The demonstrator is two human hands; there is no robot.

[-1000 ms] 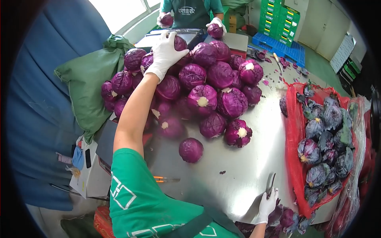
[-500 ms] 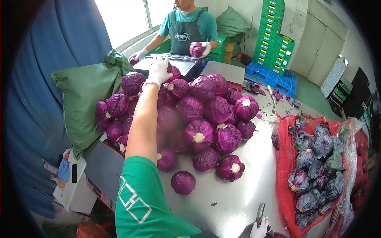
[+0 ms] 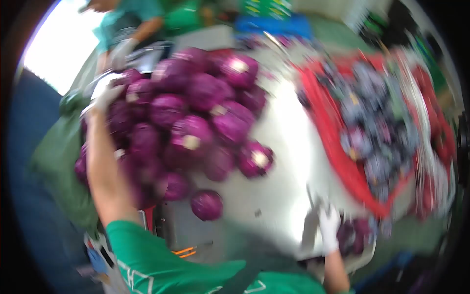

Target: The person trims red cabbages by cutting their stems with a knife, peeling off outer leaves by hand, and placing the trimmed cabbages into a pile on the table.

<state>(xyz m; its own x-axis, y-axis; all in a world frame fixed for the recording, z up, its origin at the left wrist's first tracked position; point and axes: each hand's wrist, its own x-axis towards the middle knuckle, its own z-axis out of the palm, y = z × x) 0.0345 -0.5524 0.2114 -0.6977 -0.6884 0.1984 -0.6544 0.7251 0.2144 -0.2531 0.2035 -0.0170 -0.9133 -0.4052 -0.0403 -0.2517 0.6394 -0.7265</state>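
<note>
My left hand (image 3: pixel 106 93), in a white glove, is stretched to the far left edge of a heap of purple cabbages (image 3: pixel 166 110). Its blurred fingers look apart, with no cabbage visible in them, beside the cabbages there. Low on the right, my gloved right hand (image 3: pixel 329 225) is closed around a knife (image 3: pixel 310 197); the thin blade points up and away, and the handle is hidden. Under that hand is a container (image 3: pixel 362 259) with purple leaves or trimmings. One cabbage (image 3: pixel 206 205) lies apart at the near side of the heap.
A red mesh bag (image 3: pixel 338 161) of untrimmed cabbages lies open on the right of the metal table (image 3: pixel 279 142). Another knife (image 3: pixel 276 43) lies at the far side. A co-worker's gloved hand (image 3: pixel 122 54) is beyond the heap, near a scale. A green sack (image 3: pixel 63 157) stands left.
The view has swung right and down and is blurred. My left hand stays stretched over the heap's far side. My right hand with the knife now shows more fully.
</note>
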